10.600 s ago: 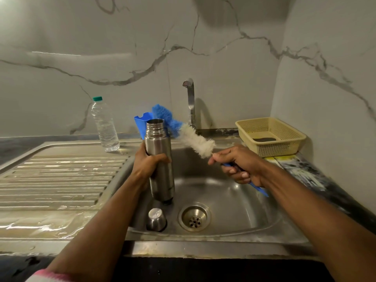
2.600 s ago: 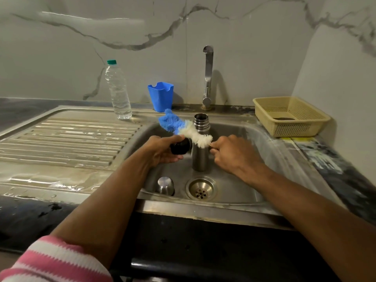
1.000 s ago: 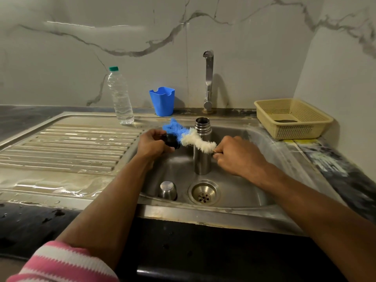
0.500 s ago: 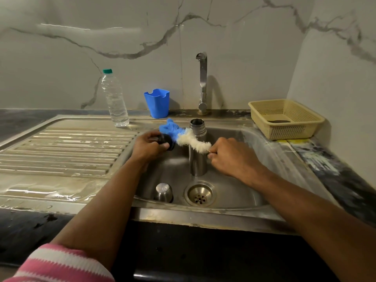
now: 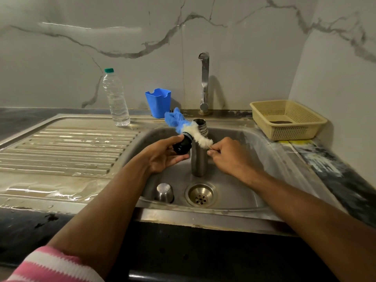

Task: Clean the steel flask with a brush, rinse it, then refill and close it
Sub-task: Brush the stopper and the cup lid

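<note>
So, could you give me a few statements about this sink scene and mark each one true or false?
1. The steel flask stands upright in the sink basin, uncapped. True.
2. The left hand holds the black stopper. True.
3. The right hand rests open on the drainboard. False: it pinches the blue and white bottle brush near its white bristles, over the basin.
4. The clear plastic water bottle lies on its side. False: it stands upright, green cap on.
5. The small steel cup sits in the basin beside the round drain. True.
6. The cream plastic basket sits left of the tap. False: right.
</note>
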